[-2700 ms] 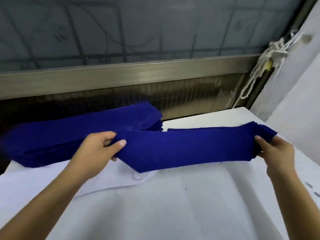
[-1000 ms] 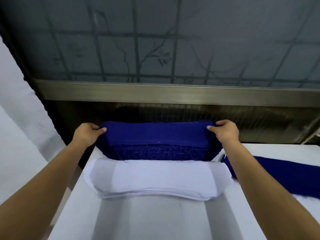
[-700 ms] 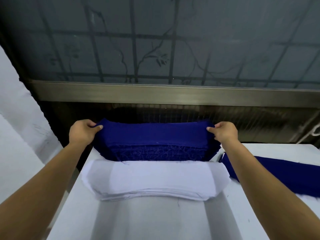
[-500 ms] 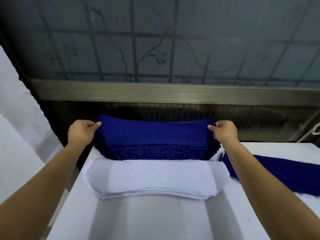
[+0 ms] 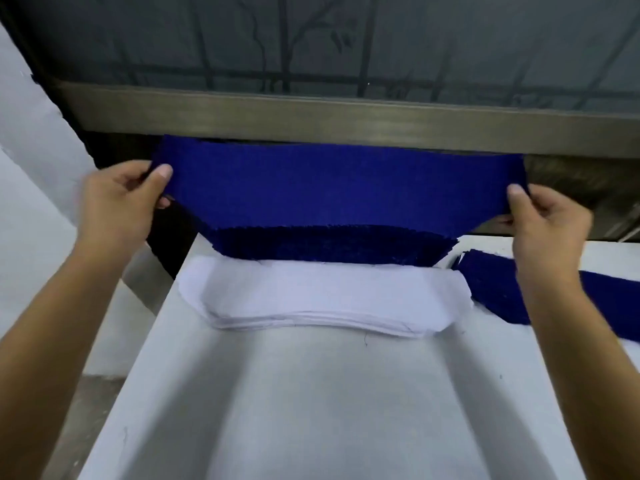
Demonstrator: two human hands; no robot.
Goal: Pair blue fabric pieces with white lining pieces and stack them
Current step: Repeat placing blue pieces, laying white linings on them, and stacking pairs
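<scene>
Item: one blue piece (image 5: 339,188), held up above the blue stack (image 5: 329,245) at the far edge of the table (image 5: 311,410) and stretched flat between both hands, its lower edge hanging just over that stack. Risks, as I judge them: a second layer may cling to the raised one, since the cut edges look fuzzy, and I cannot tell from here whether I hold one layer or two. A weak pinch at either end would let that end droop, and the piece would land skewed on the white stack (image 5: 322,299), which lies just in front of the blue stack and butts against it. Carrying the piece too low could ruffle the top lining sheets. A further blue pile (image 5: 606,299) lies to the right, partly behind my right forearm, and a careless sweep could catch it. Left hand (image 5: 117,202): raised at the piece's left end, thumb on the near face, fingers curled behind, pinching the cloth. Right hand (image 5: 550,223): likewise at the right end, thumb near the upper corner, fingers behind, pinching. Both arms reach forward, well apart, hands roughly level.
</scene>
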